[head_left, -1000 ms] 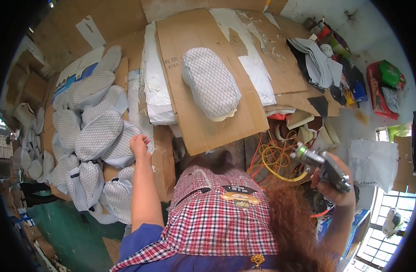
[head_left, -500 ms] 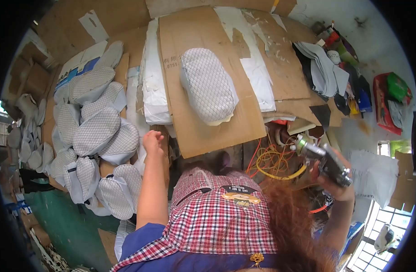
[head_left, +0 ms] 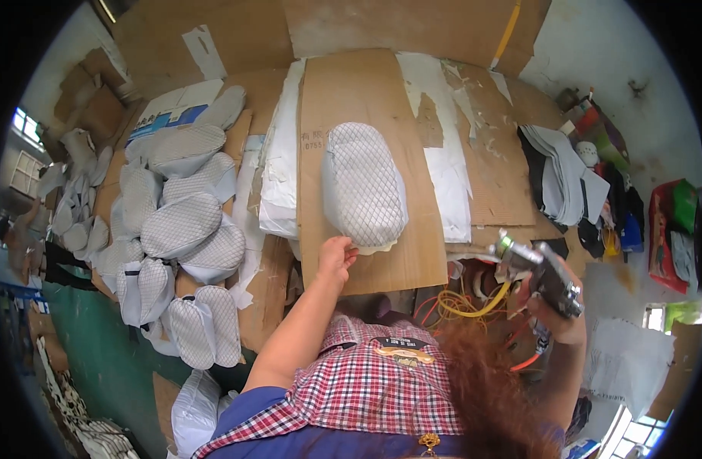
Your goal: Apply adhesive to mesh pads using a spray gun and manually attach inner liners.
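A grey padded cover (head_left: 364, 180) with diamond quilting lies lengthwise on a cardboard sheet (head_left: 351, 88), a cream layer showing under its near edge. My left hand (head_left: 337, 258) is at its near left corner, fingers curled and closed on the edge; the exact contact is partly hidden by the fingers. Off to the right, my right hand (head_left: 553, 321) is wrapped around a spray gun (head_left: 540, 275), metal and black. The gun is held up beyond the cardboard's near right corner, its nozzle end towards the upper left.
A pile of similar quilted covers (head_left: 182, 226) stands at left. Grey sheets (head_left: 557, 176) are stacked at right. A yellow hose (head_left: 481, 310) and tangled orange lines lie below the work surface near the gun. White wrapping (head_left: 280, 183) sticks out beside the cardboard.
My left hand has moved right, from beside the cardboard to the cover's near edge. My right hand still holds the spray gun. The view has shifted, so the table appears lower.
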`<state>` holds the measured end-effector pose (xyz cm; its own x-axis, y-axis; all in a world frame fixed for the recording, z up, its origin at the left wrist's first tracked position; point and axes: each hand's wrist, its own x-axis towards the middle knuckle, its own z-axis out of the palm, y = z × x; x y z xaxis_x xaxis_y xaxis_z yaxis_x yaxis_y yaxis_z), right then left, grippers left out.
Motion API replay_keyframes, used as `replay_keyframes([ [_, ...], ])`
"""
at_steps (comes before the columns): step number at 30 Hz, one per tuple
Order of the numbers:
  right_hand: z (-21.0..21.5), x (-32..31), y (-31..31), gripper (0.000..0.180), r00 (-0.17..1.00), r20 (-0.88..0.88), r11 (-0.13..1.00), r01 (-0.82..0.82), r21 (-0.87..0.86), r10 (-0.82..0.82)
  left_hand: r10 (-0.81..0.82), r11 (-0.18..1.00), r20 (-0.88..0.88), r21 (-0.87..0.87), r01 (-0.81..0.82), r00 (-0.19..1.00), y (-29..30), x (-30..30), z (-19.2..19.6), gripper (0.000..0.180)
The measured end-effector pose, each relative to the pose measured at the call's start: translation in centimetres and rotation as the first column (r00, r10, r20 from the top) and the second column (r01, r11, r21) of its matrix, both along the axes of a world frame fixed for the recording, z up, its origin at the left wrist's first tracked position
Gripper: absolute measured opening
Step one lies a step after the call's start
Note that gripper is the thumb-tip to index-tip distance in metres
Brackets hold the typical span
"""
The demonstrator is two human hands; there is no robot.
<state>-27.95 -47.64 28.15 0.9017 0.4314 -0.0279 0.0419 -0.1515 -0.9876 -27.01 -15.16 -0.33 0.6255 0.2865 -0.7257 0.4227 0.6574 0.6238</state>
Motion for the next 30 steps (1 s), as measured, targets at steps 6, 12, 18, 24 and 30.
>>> replay_keyframes([
  [6,-1.3,2.9,-1.9,0.056,0.998,-0.039,0.997,0.05,0.062,-0.048,0.075,0.989,0.132,0.12,-0.091,0.988,-0.9,1.1,3.1,0.005],
  [12,-3.3,5.2,-2.5,0.039,0.993,0.013,0.993,0.12,-0.001,-0.12,-0.002,0.937,0.304,0.335,-0.105,0.953,-0.8,4.9,6.6,0.005],
  [18,-6.1,4.7,-0.6,0.041,0.994,0.067,0.996,0.088,-0.009,-0.088,0.08,0.949,0.731,0.152,-0.275,0.678,7.8,15.4,17.8,0.008],
  [24,-8.2,4.0,1.8,0.042,0.991,-0.058,0.991,0.114,-0.074,-0.119,0.143,0.957,0.807,0.035,-0.288,0.573,22.5,18.8,22.4,0.004],
  [30,-7.6,3.6,9.7,0.04,0.993,-0.013,0.986,0.119,-0.12,-0.121,0.294,0.939,0.858,-0.178,-0.294,0.421,31.5,16.7,25.9,0.002],
])
